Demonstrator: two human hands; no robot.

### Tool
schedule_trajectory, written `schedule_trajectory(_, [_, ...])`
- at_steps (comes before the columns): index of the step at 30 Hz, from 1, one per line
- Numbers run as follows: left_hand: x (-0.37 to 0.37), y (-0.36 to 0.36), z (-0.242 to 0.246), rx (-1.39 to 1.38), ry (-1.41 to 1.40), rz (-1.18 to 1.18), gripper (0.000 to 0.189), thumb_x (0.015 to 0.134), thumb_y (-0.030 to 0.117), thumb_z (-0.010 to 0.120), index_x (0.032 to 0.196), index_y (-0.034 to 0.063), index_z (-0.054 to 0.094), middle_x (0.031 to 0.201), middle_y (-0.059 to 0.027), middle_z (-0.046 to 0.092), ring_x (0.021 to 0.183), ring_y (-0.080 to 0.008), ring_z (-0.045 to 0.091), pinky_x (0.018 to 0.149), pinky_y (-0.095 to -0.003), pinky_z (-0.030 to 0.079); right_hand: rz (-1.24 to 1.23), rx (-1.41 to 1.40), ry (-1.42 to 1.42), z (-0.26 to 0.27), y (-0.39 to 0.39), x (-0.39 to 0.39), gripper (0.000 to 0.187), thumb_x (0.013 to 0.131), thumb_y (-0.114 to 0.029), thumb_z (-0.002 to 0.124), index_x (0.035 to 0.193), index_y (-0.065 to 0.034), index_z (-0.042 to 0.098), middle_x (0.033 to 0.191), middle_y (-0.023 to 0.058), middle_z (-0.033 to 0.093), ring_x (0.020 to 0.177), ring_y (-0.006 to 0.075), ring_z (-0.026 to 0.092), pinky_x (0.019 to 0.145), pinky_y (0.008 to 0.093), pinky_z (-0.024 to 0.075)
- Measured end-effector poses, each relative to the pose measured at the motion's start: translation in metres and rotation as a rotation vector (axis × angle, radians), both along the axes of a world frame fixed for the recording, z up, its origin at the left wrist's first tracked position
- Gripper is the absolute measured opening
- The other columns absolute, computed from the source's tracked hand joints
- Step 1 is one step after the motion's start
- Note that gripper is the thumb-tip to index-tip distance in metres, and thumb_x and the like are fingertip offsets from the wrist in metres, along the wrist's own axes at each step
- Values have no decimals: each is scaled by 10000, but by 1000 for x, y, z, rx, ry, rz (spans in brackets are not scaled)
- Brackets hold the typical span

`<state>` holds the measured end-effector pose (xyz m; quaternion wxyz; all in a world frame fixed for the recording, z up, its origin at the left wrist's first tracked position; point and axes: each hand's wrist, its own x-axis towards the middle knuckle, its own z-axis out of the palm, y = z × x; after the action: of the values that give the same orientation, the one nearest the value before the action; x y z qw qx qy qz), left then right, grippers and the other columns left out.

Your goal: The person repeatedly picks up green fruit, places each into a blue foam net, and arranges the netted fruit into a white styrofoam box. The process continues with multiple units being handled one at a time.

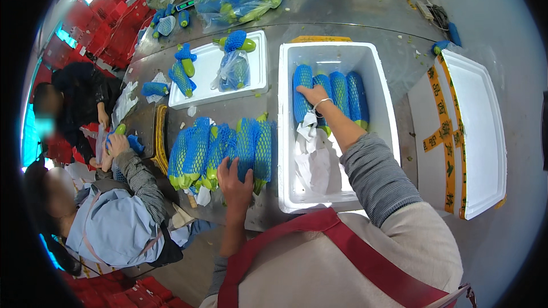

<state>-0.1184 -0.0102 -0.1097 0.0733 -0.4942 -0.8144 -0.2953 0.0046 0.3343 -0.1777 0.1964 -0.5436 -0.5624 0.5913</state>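
Note:
A white foam box (388, 106) stands open in front of me. Inside its far half lie several green zucchini in blue foam net sleeves, side by side. My right hand (316, 97) reaches in and grips the leftmost netted zucchini (303, 77). Crumpled white paper (312, 158) lies in the near part of the box. To the left of the box, a row of netted zucchini (199, 151) rests on the metal table. My left hand (235, 186) is at the near right side of that row, fingers spread; whether it touches a zucchini is hard to tell.
A white foam lid (261, 64) holds netted zucchini and a plastic bag. Another foam box (483, 136) with yellow printed tape stands at the right. A co-worker's hands (117, 147) hold a zucchini at the left, beside another person. A bag of zucchini (239, 2) lies farther back.

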Motion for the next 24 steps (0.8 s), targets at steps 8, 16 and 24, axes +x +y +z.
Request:
schedule_trajectory(8, [51,46,65,331,-1298,-333,647,800,64,683,1366,10,376,1331,-195,468,1158,-235,514,943,-333,431,113,55,586,122,-88,48,534,828,-373,675,1074,86,558,959,139,640,800,190,633,718,308,521])
schedule_trajectory(16, [102,8,88,296,-1827,-579,827,601,181,671,1349,27,356,1128,-156,542,883,-246,607,676,-358,533,142,701,564,183,-179,80,622,854,-452,644,1263,-19,465,990,155,606,946,219,585,813,319,471])
schedule_trajectory(24, [109,-34,78,457,-2144,-778,857,679,384,682,1361,22,310,1135,-188,496,793,-259,555,521,-294,476,77,1579,415,220,-212,68,226,751,-53,692,970,-1,664,1085,169,599,1040,360,550,913,420,443])
